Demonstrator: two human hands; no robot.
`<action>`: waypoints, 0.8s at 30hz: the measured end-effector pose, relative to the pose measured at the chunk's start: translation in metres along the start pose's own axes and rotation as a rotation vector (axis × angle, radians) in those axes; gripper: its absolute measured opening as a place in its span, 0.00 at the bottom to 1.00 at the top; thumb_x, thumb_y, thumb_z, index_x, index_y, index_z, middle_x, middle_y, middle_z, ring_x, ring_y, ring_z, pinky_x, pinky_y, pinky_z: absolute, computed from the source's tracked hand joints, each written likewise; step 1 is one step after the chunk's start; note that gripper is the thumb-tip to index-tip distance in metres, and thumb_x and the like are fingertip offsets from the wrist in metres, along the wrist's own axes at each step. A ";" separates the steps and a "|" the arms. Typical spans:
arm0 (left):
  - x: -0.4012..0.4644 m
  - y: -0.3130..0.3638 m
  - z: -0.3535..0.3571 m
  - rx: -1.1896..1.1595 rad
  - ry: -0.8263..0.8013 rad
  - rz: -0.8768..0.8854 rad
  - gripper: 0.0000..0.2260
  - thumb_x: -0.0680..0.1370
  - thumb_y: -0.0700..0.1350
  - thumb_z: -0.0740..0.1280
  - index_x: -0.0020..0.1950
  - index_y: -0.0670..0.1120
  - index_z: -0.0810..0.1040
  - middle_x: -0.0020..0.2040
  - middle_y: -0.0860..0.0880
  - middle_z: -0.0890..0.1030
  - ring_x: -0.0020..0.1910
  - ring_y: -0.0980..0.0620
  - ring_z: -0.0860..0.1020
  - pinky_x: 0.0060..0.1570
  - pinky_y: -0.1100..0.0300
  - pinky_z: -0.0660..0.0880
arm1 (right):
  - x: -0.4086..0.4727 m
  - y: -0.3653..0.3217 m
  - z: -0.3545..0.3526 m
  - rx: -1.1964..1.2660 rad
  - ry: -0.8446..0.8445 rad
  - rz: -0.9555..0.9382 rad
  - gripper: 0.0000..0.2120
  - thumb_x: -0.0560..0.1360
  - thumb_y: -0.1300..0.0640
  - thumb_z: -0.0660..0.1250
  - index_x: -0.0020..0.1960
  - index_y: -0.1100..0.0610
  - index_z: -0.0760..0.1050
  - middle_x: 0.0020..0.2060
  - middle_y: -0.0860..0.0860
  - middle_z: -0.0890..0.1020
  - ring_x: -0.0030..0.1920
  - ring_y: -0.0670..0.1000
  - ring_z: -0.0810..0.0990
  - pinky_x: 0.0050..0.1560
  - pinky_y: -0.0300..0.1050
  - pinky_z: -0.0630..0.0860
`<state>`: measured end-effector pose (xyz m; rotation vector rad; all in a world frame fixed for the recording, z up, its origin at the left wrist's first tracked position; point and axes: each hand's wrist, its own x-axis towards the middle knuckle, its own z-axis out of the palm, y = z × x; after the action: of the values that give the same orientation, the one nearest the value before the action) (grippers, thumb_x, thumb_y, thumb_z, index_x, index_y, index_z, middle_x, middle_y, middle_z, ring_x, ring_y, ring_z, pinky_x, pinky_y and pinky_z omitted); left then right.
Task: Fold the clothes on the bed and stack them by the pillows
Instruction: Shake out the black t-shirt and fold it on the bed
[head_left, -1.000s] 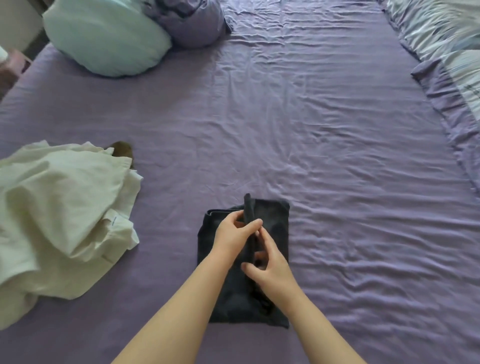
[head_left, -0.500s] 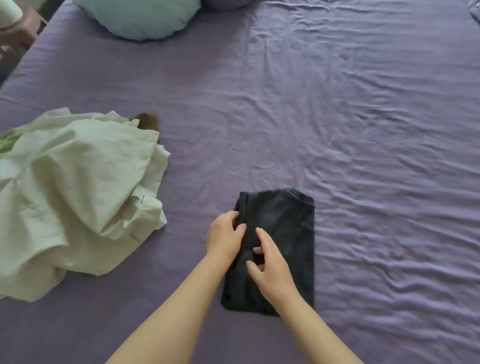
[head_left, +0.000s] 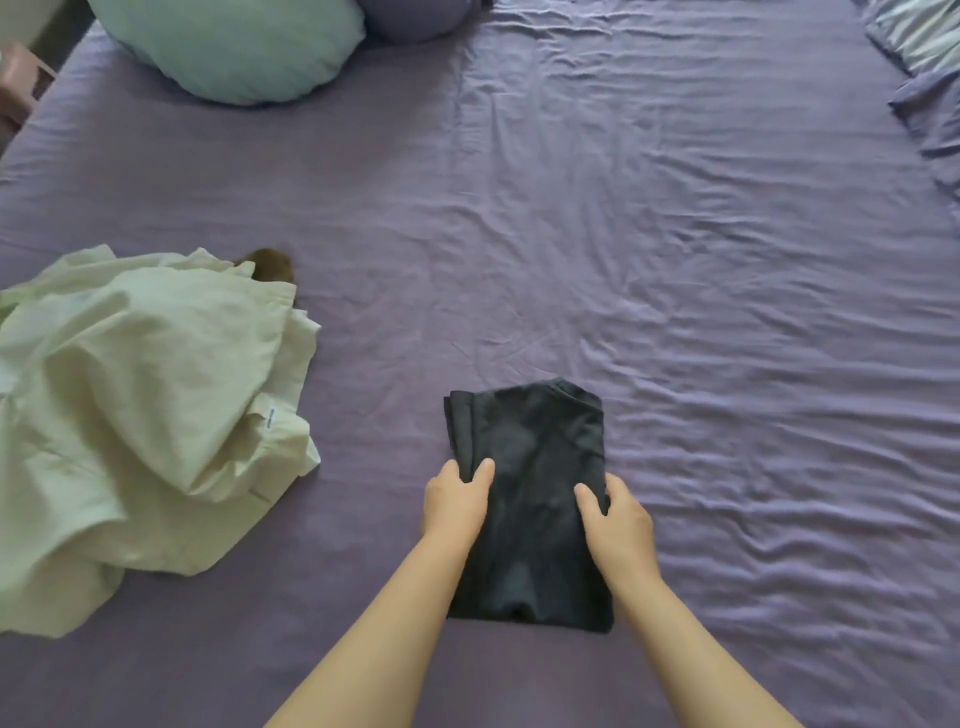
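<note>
Head view, looking down over a purple-sheeted bed (head_left: 519, 234). Two bare forearms reaching forward from the bottom edge. Left hand (head_left: 454, 501) clamped on the left edge of a folded dark charcoal cotton garment (head_left: 535, 467): thumb on top of the cloth, fingers curled around the edge, so a closed grip on the fabric. Right hand (head_left: 618, 519) mirrored on the right edge, thumb lying on the cloth, fingers wrapped over the side, likewise pinching the garment. Between the two grips, the dark garment lying flat on the sheet as a tall rectangle, its far end with a ribbed neckline showing just beyond the fingertips, its near end reaching back between the wrists. Layered folds visible along the left edge, just beyond the left grip.

Well to the left of the left grip, a crumpled pale cream woven shirt (head_left: 140, 415) heaped on the sheet, unfolded, a small label showing on its near edge. Peeking out from behind that heap, on its far side, a small brown item (head_left: 270, 260), mostly covered, kind not clear. Far beyond both grips, at the top left, a plump pale mint-green pillow (head_left: 234, 47), and touching it on the right a rounded purple pillow (head_left: 415, 18), cut off by the frame. Far beyond and to the right of the right grip, a striped blue-and-white bedcover (head_left: 919, 31) bunched at the bed's edge. Sheet wrinkled throughout, most heavily right of the right grip.
</note>
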<state>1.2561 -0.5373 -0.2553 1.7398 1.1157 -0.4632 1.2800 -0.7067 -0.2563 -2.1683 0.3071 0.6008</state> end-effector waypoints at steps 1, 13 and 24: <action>-0.005 0.002 -0.001 0.012 -0.007 0.023 0.22 0.79 0.57 0.59 0.66 0.43 0.70 0.63 0.43 0.74 0.61 0.42 0.73 0.61 0.46 0.72 | -0.002 -0.001 -0.005 0.021 -0.014 -0.039 0.10 0.78 0.52 0.61 0.57 0.53 0.75 0.50 0.50 0.80 0.52 0.51 0.76 0.48 0.44 0.70; -0.124 0.086 0.041 -0.179 -0.229 0.352 0.03 0.79 0.51 0.65 0.50 0.54 0.74 0.53 0.53 0.79 0.52 0.54 0.78 0.56 0.54 0.75 | -0.034 0.001 -0.177 0.371 0.120 -0.127 0.07 0.73 0.55 0.70 0.44 0.42 0.79 0.43 0.46 0.84 0.44 0.48 0.81 0.48 0.45 0.76; -0.259 0.176 0.222 -0.271 -0.593 0.373 0.09 0.80 0.47 0.64 0.59 0.54 0.74 0.55 0.53 0.81 0.50 0.54 0.82 0.41 0.61 0.79 | -0.059 0.099 -0.413 0.401 0.359 -0.176 0.06 0.74 0.58 0.69 0.50 0.49 0.80 0.45 0.49 0.84 0.48 0.52 0.81 0.53 0.45 0.76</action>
<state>1.3130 -0.8713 -0.0752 1.3928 0.3989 -0.5197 1.3172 -1.0930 -0.0740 -1.8762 0.3858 0.0377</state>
